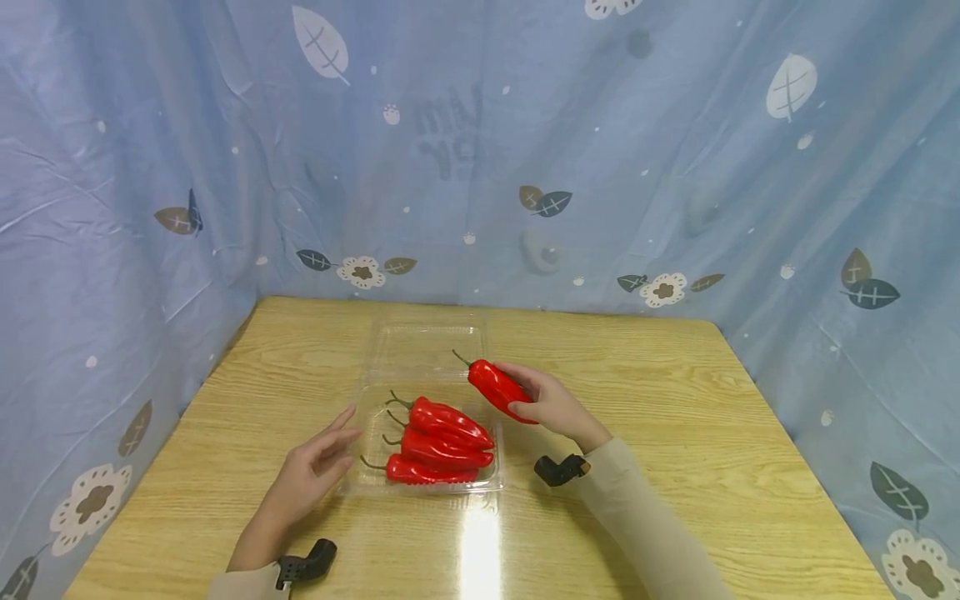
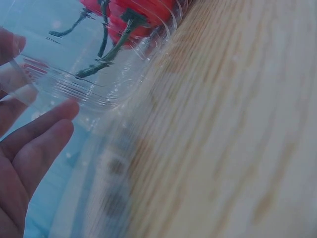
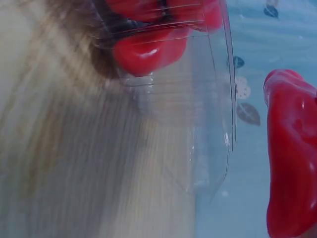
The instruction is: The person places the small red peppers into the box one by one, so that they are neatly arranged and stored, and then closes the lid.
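A clear plastic clamshell box (image 1: 360, 479) stands open on the table, its lid laid back behind it. Three red peppers (image 1: 442, 425) with green stems lie side by side inside, stems to the left. Above the box's back right corner, my right hand (image 1: 551, 404) holds another red pepper (image 1: 498, 387) between thumb and fingers, its stem pointing up and left. That held pepper (image 3: 292, 153) fills the right side of the right wrist view. My left hand (image 1: 313, 468) is at the box's left side, fingers loosely extended with fingertips (image 2: 67, 109) right at the clear rim.
The box's transparent lid (image 1: 429, 346) lies flat toward the back of the wooden table (image 1: 630, 367). A blue curtain (image 1: 465, 167) with leaf and flower prints hangs behind and along both sides. Black wrist cameras (image 1: 307, 562) sit on both wrists.
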`<state>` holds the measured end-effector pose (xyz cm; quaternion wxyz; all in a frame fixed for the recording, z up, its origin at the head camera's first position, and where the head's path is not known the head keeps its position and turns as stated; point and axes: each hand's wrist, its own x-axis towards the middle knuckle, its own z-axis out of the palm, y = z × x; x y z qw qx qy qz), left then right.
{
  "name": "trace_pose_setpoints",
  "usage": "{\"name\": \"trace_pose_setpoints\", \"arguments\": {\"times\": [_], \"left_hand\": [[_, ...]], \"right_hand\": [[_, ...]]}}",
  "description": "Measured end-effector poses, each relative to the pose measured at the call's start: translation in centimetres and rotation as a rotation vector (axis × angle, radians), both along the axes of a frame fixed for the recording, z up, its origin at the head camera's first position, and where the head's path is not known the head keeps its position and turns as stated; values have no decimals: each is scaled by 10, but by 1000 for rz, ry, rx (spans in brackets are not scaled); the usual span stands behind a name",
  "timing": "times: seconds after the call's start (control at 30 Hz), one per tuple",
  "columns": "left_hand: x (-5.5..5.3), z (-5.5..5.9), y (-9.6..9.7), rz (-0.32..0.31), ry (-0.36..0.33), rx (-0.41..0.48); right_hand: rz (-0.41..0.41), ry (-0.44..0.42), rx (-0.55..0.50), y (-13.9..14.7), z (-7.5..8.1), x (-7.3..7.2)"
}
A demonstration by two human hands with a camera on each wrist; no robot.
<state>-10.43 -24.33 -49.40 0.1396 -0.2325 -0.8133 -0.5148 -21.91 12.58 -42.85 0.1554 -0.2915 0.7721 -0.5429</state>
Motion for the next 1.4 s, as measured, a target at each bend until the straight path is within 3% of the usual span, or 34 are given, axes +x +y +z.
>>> {"name": "trace_pose_setpoints", "arguments": {"times": [0.23, 0.73, 1.13, 1.4], "left_hand": [[0, 1, 0, -4, -5, -2], [-1, 2, 1, -5, -4, 2], [0, -1, 0, -4, -15, 10], [-1, -1, 1, -5, -5, 13]], "right_hand": [[74, 7, 65, -16, 5, -10], [202, 7, 69, -46, 5, -22], [224, 106, 204, -56, 2, -28], [287, 142, 208, -62, 3, -31]]}}
